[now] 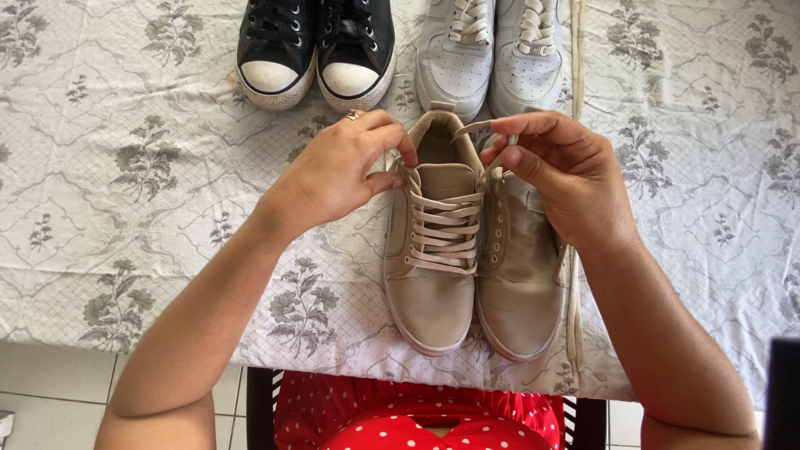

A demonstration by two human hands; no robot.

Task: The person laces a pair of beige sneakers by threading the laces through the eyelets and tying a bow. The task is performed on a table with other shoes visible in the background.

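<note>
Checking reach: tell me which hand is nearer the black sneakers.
Left. The left hand is just below the black sneakers; the right hand is farther right, below the white sneakers.

The table (125, 208) under its flowered cloth lies bare across its whole left part, from the left edge in to the left hand (333, 175), and a hand could pass there freely. The right part is likewise open beyond the right hand (567, 179), save for a loose lace (575, 58) running from the far edge toward the near edge. Along the far edge stand the black sneakers (317, 50) and the white sneakers (492, 54), closing that side. The beige shoes (467, 258) fill the middle down to the near edge, just beside each other, with only a narrow gap to the pairs behind.
</note>
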